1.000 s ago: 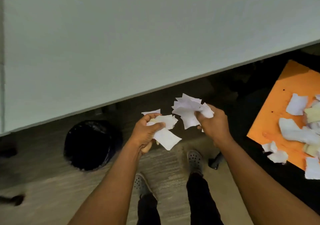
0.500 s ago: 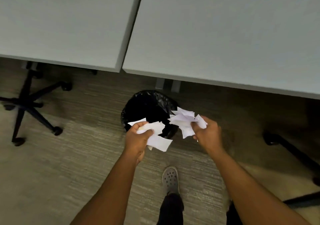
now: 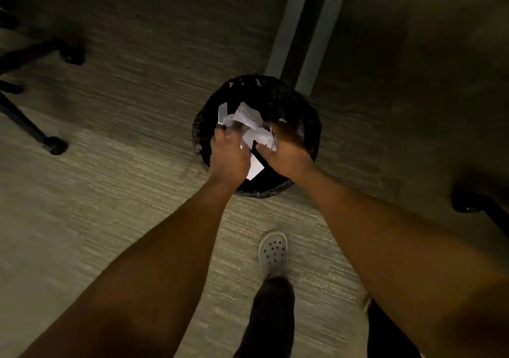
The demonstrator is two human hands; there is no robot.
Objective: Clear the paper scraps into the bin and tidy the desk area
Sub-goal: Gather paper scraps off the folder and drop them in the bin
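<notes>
A round bin (image 3: 308, 115) lined with a black bag stands on the carpet under the desk. Both my hands reach down over its mouth. My left hand (image 3: 228, 153) and my right hand (image 3: 286, 151) are side by side, each clutching white paper scraps (image 3: 248, 122) that bunch together between and beyond the fingers, above the bin's opening. One flat scrap (image 3: 254, 169) hangs below my left palm, inside the rim. The picture is dim and a little blurred.
Grey desk legs (image 3: 300, 27) rise just behind the bin. An office chair's black castor base (image 3: 55, 145) stands at the left, another castor (image 3: 468, 203) at the right. My grey clog (image 3: 272, 253) stands on the carpet in front of the bin.
I have stepped up to the bin and bent down; both hands dropped from chest height onto the bin's mouth, still carrying the scraps. The desk tops have left the view.
</notes>
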